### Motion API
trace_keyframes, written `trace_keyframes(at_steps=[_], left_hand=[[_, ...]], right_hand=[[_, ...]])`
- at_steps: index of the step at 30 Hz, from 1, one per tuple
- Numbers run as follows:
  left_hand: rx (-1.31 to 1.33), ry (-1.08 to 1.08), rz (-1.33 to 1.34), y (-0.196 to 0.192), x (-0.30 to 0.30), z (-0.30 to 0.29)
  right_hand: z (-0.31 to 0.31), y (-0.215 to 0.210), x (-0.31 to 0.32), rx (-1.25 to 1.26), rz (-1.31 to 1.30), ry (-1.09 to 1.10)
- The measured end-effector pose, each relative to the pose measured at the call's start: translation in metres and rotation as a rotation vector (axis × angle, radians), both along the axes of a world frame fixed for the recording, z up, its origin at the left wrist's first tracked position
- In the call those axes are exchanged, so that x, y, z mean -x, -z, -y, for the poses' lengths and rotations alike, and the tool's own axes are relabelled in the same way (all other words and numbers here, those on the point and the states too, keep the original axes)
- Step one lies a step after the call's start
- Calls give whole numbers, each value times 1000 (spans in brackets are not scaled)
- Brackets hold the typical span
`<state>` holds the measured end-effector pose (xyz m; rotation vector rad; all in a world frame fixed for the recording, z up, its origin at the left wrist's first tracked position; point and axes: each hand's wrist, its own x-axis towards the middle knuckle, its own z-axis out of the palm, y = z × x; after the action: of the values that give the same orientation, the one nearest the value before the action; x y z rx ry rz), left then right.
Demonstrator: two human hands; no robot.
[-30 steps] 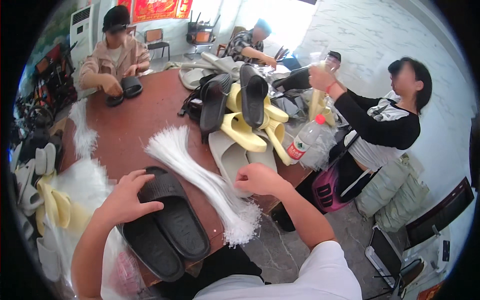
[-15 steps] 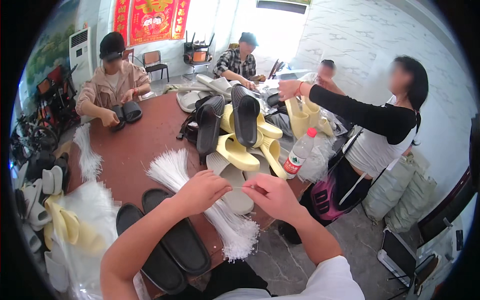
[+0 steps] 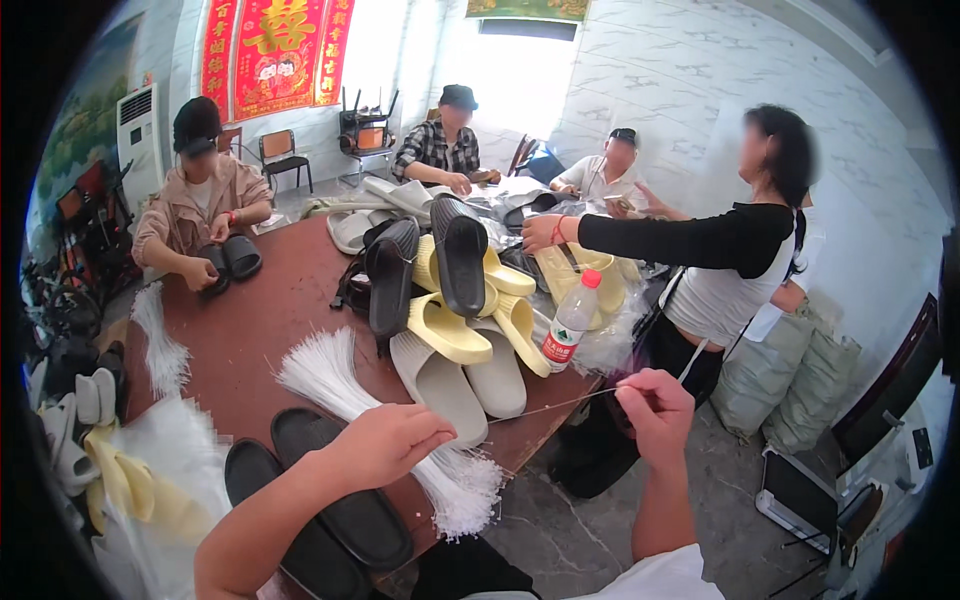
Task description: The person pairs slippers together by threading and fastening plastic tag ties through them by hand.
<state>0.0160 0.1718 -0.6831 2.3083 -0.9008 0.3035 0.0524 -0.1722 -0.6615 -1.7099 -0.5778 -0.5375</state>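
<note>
A thin white tag string (image 3: 550, 407) stretches slanting between my hands over the table's near right edge. My right hand (image 3: 655, 410) pinches its far end, raised beside the table. My left hand (image 3: 385, 445) is closed, its fingertips together at the other end, above a bundle of white tag strings (image 3: 465, 490) lying on the table. Under my left forearm lies a pair of black slippers (image 3: 365, 520), partly hidden. Just beyond my hands are grey slippers (image 3: 440, 390), below a pile of yellow slippers (image 3: 450, 335) and black slippers (image 3: 460, 265).
A red-capped bottle (image 3: 570, 330) stands right of the pile. Clear plastic bags (image 3: 175, 450) and more slippers (image 3: 120, 470) lie at left. Another string bundle (image 3: 160, 345) rests on the brown table (image 3: 250, 320). Co-workers surround the far side; one black sleeve (image 3: 660, 240) reaches in from the right.
My hands have moved apart, the right one going right and drawing out a longer length of string. The view has shifted. The co-worker's arm at right has lowered toward the pile.
</note>
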Motion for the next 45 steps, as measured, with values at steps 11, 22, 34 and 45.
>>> trace_keyframes(at_steps=[11,22,34,45], left_hand=[[-25,-301,-8,-11,55,-81],[169,-365,-51,-17,98,-101],[-68,-36,7,2,121,-47],[0,-692,-103,31,144,-193]], right_hand=[[16,26,11,55,-158,61],[11,27,7,822,-530,-529],[-138,46,62,635,-422,-1225],[-220,69,73,614,-1456,-1004]])
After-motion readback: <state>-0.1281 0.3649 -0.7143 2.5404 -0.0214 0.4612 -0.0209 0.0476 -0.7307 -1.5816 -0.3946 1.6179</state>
